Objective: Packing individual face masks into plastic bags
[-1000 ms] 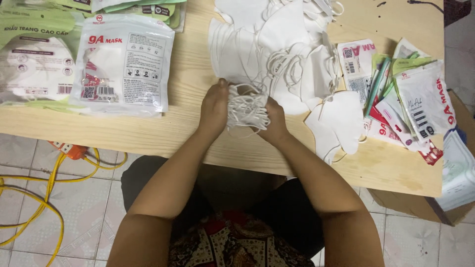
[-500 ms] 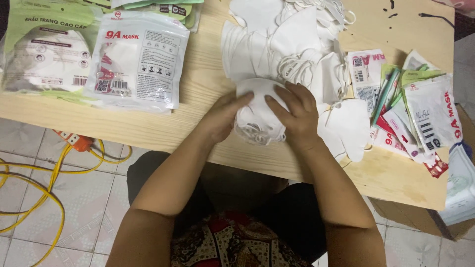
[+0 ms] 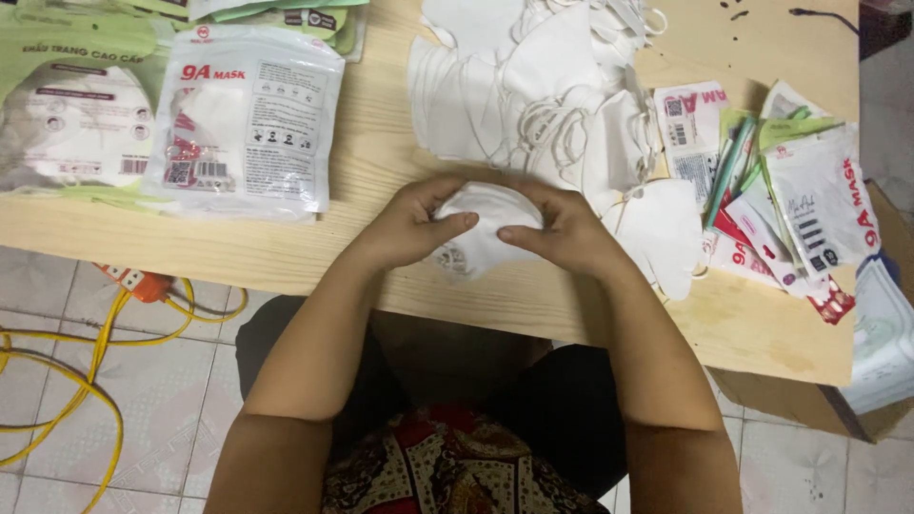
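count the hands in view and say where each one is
2. The left hand and the right hand meet at the wooden table's near edge, both gripping one white mask. None appear hidden.

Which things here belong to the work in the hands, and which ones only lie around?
In use:
- left hand and right hand, both gripping the folded white fabric face mask
- heap of loose white masks with ear loops

Lying about:
- sealed clear mask packet
- pile of flat empty packets
- yellow cable on the floor tiles
- pale wooden table
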